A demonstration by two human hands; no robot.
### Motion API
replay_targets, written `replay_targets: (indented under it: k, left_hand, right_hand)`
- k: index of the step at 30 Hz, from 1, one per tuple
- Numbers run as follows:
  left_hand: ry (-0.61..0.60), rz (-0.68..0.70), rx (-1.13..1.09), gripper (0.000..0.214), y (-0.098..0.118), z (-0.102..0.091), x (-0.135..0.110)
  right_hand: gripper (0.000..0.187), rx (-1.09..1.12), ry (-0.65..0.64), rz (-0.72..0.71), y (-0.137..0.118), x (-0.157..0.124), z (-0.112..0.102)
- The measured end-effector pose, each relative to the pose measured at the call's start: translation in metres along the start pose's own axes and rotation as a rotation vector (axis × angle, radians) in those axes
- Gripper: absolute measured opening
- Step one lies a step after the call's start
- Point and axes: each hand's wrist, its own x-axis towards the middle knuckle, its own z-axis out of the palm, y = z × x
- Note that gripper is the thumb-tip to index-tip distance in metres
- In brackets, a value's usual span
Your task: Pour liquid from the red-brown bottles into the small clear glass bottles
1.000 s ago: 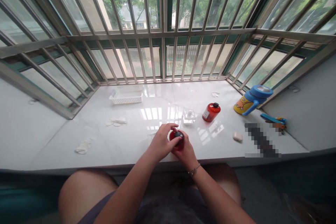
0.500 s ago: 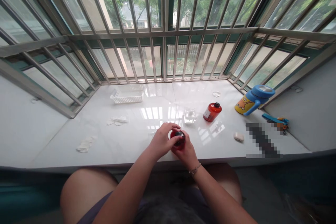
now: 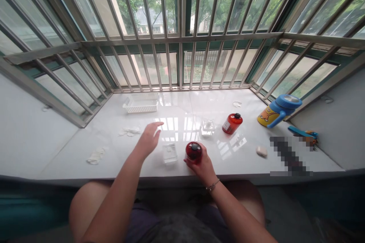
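Polished stone sill (image 3: 57, 148), glossy red bottle (image 3: 194, 155), matt metal bars (image 3: 180, 60).

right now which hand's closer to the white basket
The left hand is nearer, open just in front of the white basket. The right hand is farther right, around the red bottle.

The wide window sill (image 3: 68, 152) is white and glossy, and many things lie on it. Near the back stands a white plastic basket (image 3: 141, 103). Crumpled white tissues (image 3: 96, 156) lie on the left side. In the middle are a clear block (image 3: 170, 153), a second clear block (image 3: 207, 127), a small dark red bottle (image 3: 194, 152) and an orange-red bottle (image 3: 232, 123). On the right lie a white soap bar (image 3: 261, 152), a yellow cup with blue lid (image 3: 279, 110) and a blue tool (image 3: 299, 131).
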Motion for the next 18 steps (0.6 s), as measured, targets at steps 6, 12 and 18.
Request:
replay_targets:
  k: [6, 12, 18]
  left_hand:
    - [0.004, -0.32, 0.261, 0.044, -0.102, -0.046, 0.008]
    - [-0.035, -0.357, 0.241, 0.022, -0.115, -0.061, 0.005]
    - [0.169, -0.386, -0.043, 0.047, -0.068, -0.042, -0.011]
  right_hand:
    - [0.084, 0.012, 0.012, -0.006, -0.001, 0.0, 0.001]
    - [0.085, 0.003, 0.023, -0.029, -0.001, 0.001, 0.001]
    - [0.086, -0.004, 0.018, -0.025, 0.0, 0.0, 0.001]
